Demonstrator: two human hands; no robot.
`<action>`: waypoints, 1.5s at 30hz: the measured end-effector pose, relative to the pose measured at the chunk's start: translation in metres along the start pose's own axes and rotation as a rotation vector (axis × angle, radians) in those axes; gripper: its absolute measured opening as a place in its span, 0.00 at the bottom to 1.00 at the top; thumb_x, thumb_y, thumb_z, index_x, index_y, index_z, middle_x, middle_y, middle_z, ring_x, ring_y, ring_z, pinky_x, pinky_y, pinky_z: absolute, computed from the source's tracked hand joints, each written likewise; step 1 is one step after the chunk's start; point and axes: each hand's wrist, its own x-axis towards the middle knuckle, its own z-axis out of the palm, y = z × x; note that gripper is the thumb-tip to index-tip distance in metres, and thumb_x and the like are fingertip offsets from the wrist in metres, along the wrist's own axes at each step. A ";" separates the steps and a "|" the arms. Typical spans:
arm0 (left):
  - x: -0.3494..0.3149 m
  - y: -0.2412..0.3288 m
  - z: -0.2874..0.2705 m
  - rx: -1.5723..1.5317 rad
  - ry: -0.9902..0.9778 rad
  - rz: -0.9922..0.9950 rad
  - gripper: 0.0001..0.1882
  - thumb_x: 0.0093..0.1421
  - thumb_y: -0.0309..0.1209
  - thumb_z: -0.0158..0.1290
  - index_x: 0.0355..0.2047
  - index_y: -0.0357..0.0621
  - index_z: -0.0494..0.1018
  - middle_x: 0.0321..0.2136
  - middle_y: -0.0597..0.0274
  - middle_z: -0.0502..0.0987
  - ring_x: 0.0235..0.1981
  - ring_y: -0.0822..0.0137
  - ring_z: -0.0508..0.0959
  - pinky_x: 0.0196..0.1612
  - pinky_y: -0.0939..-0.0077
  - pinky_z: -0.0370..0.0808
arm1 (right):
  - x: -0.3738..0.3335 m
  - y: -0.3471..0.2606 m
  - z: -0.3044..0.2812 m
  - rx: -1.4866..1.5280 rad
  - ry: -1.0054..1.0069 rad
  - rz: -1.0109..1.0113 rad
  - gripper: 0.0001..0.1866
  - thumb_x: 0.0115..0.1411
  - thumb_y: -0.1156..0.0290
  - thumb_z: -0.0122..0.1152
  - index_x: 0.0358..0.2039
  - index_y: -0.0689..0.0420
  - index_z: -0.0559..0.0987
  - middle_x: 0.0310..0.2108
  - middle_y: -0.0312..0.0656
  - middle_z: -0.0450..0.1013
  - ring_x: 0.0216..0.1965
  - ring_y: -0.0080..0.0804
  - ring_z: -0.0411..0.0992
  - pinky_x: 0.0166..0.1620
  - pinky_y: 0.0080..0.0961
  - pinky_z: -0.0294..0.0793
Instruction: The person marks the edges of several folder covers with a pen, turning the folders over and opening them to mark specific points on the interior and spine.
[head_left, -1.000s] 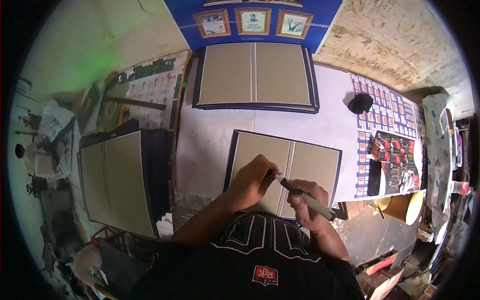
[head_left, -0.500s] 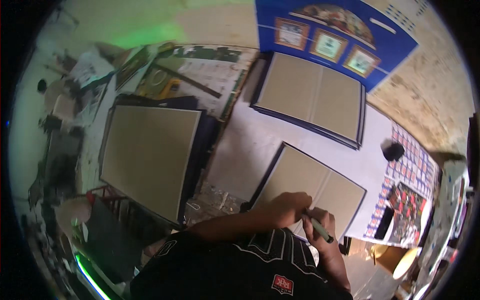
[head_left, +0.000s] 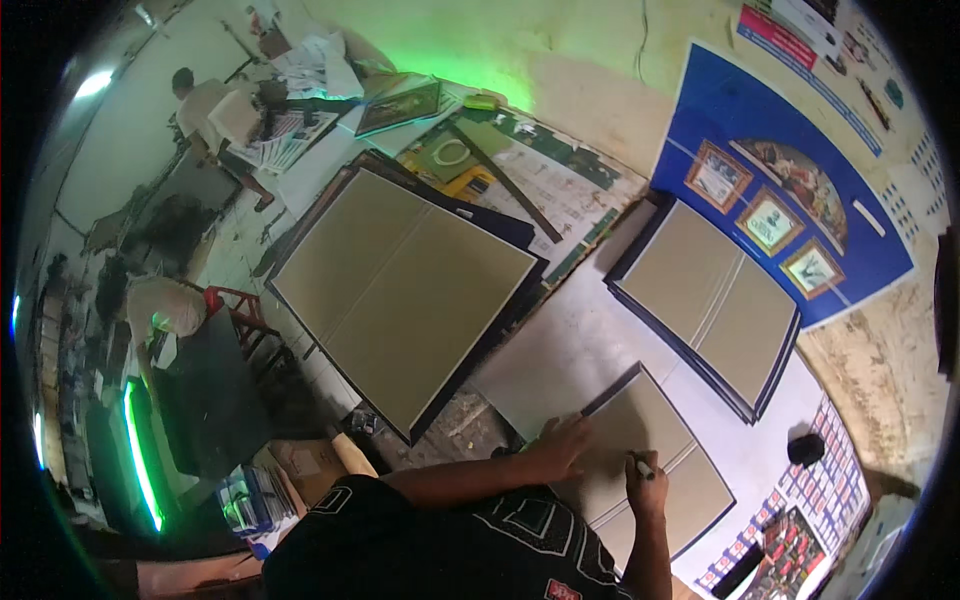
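In front of me lies a tan board (head_left: 688,500) with a dark blue edge and a pale band across it. My right hand (head_left: 648,492) is closed around a greenish marker pen (head_left: 643,468) over the middle of this board. My left hand (head_left: 563,447) rests near the board's left edge, fingers apart, with nothing visible in it. Whether the pen tip touches the surface is hidden by my hand.
A larger stack of similar boards (head_left: 400,290) lies to the left, another stack (head_left: 705,290) behind. A long ruler (head_left: 508,183) lies at the back. A black object (head_left: 806,450) sits right. Two people (head_left: 205,115) are off to the left.
The view has swung left, bringing in more of the room. My left hand has drawn away from the right hand toward the board's left edge. The pen stays in my right hand.
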 end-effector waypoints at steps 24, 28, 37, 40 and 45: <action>-0.005 -0.030 0.009 0.194 -0.038 0.122 0.32 0.57 0.52 0.53 0.57 0.48 0.66 0.62 0.51 0.59 0.65 0.51 0.54 0.62 0.44 0.54 | 0.012 0.006 0.024 0.169 0.211 0.115 0.15 0.65 0.59 0.49 0.33 0.59 0.70 0.24 0.54 0.73 0.27 0.54 0.74 0.30 0.45 0.72; 0.028 -0.001 -0.014 -0.266 0.249 0.314 0.24 0.59 0.50 0.51 0.46 0.44 0.74 0.55 0.50 0.68 0.59 0.52 0.65 0.60 0.54 0.60 | 0.015 0.008 0.029 -0.077 -0.046 0.136 0.13 0.59 0.60 0.54 0.33 0.58 0.73 0.26 0.53 0.75 0.28 0.56 0.74 0.30 0.47 0.73; 0.039 0.007 -0.041 -0.441 0.262 0.349 0.20 0.63 0.41 0.51 0.49 0.39 0.72 0.55 0.50 0.68 0.57 0.48 0.67 0.60 0.55 0.62 | 0.029 -0.091 0.008 0.269 0.003 0.021 0.09 0.54 0.69 0.59 0.35 0.59 0.75 0.31 0.51 0.77 0.32 0.52 0.76 0.33 0.39 0.76; 0.036 0.006 -0.047 -0.433 0.306 0.400 0.21 0.61 0.41 0.54 0.50 0.40 0.71 0.56 0.48 0.67 0.58 0.47 0.65 0.61 0.54 0.61 | 0.044 -0.045 0.037 0.268 -0.069 -0.236 0.13 0.55 0.68 0.61 0.39 0.60 0.73 0.30 0.51 0.77 0.32 0.50 0.77 0.33 0.37 0.76; 0.001 -0.007 -0.081 -0.466 0.653 0.136 0.28 0.59 0.45 0.56 0.53 0.40 0.68 0.55 0.49 0.66 0.58 0.50 0.65 0.61 0.55 0.61 | 0.090 -0.075 0.049 0.323 0.055 -0.027 0.09 0.57 0.69 0.60 0.34 0.60 0.74 0.31 0.50 0.76 0.30 0.47 0.77 0.31 0.37 0.75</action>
